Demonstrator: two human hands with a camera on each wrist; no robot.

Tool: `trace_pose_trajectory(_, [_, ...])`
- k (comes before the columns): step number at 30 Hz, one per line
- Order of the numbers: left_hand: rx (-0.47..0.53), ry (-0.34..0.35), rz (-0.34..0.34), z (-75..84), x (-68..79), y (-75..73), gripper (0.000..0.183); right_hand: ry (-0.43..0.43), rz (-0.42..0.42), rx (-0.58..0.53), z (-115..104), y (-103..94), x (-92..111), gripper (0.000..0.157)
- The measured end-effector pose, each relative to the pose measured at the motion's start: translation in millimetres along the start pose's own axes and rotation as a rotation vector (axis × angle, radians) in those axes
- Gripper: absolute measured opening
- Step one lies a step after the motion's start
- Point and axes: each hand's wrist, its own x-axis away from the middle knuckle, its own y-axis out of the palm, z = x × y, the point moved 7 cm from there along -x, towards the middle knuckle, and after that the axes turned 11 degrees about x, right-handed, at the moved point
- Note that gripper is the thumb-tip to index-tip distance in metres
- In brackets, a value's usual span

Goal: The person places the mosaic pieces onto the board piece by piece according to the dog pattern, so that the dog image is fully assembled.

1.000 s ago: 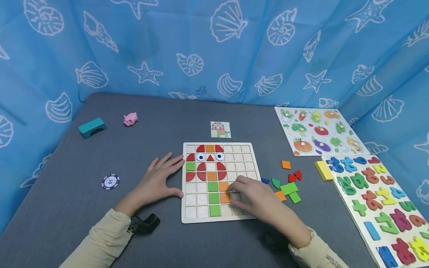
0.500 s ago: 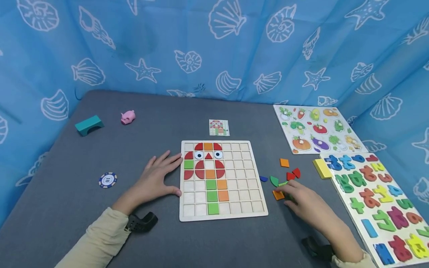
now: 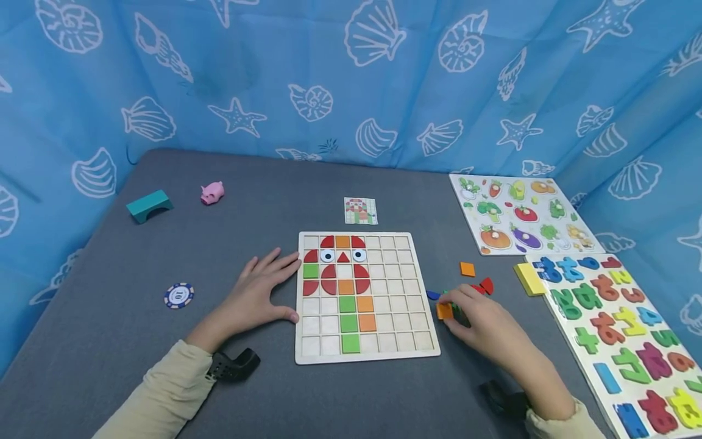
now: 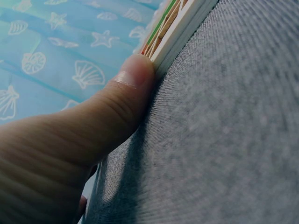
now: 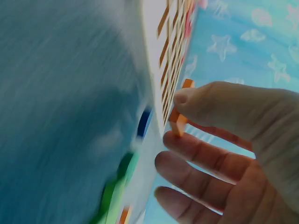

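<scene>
Two bare hands work at a wooden grid board [image 3: 387,322] on the table [image 3: 296,402]. The right hand [image 3: 488,320] pinches an orange tile [image 3: 444,311] between the thumb and the forefinger; this tile is just beside the right edge of the board, not over it, and seems lifted. The left hand [image 3: 260,292] has its fingers spread apart and holds nothing, but its thumb and fingertips touch the board's left edge, which should help to keep the board from sliding. In the right wrist view the tile is tilted, so to place it well, I think, one should first turn it flat, match its sides with the thin ridges of a free cell, lower it straight and press softly with one fingertip. The blue piece [image 3: 433,295] lies close to the board, so a slightly higher path looks safer; the two orange squares [image 3: 365,313] already in cells should not be pushed. A look at the small pattern card [image 3: 361,211] may be wise before choosing the cell.
</scene>
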Motion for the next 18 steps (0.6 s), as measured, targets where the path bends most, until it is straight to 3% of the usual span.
trace_pose_trajectory(10, [0.015, -0.022, -0.001, -1.7, 3.3, 0.6, 0.099, -0.184, 0.071, -0.034, -60.4, 1.0, -41.6, 0.024])
trace_pose_trajectory(18, [0.006, -0.011, -0.008, 1.5, 0.5, -1.2, 0.098, -0.184, 0.057, -0.010, -70.4, 7.6, -53.7, 0.023])
